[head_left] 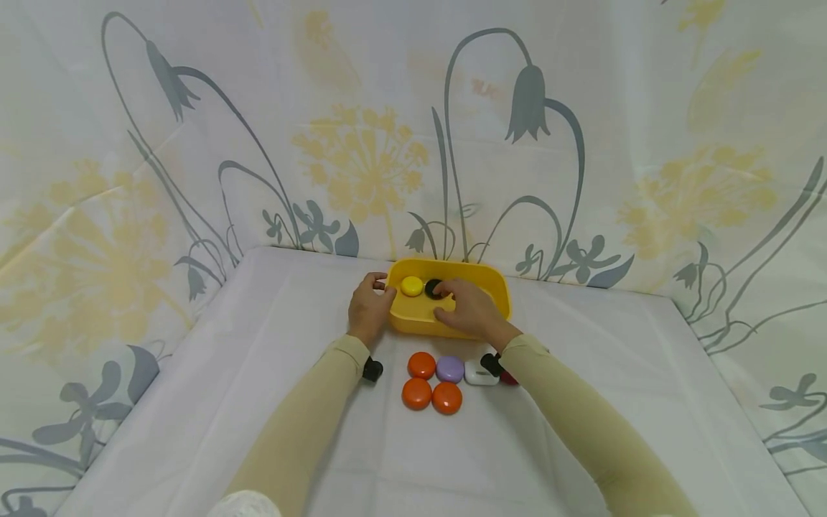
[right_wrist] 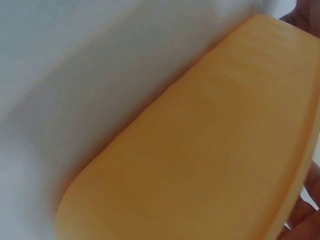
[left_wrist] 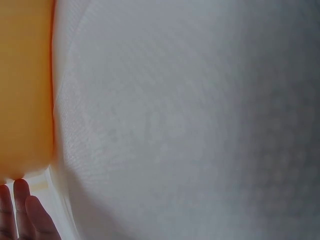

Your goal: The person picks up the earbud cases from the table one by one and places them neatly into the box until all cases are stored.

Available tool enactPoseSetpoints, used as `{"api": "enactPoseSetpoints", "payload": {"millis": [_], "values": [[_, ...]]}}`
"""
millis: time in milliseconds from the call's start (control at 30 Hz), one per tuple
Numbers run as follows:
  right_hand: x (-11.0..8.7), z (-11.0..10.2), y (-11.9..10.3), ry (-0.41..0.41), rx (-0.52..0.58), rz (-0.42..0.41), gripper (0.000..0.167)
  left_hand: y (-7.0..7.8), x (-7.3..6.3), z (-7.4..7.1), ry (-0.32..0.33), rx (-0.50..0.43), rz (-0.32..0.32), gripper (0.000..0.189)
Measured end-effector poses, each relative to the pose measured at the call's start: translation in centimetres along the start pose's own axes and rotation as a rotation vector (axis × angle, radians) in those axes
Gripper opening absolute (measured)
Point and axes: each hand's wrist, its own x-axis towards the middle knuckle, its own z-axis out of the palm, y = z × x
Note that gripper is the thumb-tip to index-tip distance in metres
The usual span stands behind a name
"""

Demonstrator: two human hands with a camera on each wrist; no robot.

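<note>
A yellow rectangular bin [head_left: 450,327] stands on the white-covered table, against the patterned cloth at the back. My left hand [head_left: 370,309] holds its left end, thumb at the rim and fingers along the outside wall; in the left wrist view fingertips [left_wrist: 21,192] meet that wall. Inside lie a yellow rounded disc [head_left: 412,286] and a black rounded disc [head_left: 431,289]. Over the bin, my right hand [head_left: 472,307] reaches in from the right. Its fingertips are right at the black disc, partly covering it, with the thumb spread away from them.
In front of the bin lie several glossy orange discs [head_left: 416,393], a lavender disc [head_left: 450,369] and a white piece [head_left: 478,373] with a dark mark. A dark red piece [head_left: 509,378] is partly hidden by my right sleeve. The flowered cloth [head_left: 388,93] rises behind the table.
</note>
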Motion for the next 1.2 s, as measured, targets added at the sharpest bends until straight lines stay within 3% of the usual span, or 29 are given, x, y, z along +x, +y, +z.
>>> {"api": "enactPoseSetpoints", "payload": {"millis": [600, 1200], "values": [[2.4, 1.6, 0.6, 0.018, 0.071, 0.064, 0.044, 0.0, 0.0, 0.0, -0.005, 0.004, -0.007, 0.037], [3.6, 1.7, 1.6, 0.015, 0.06, 0.155, 0.044, -0.1, -0.1, 0.0, 0.012, 0.009, 0.014, 0.035]]}}
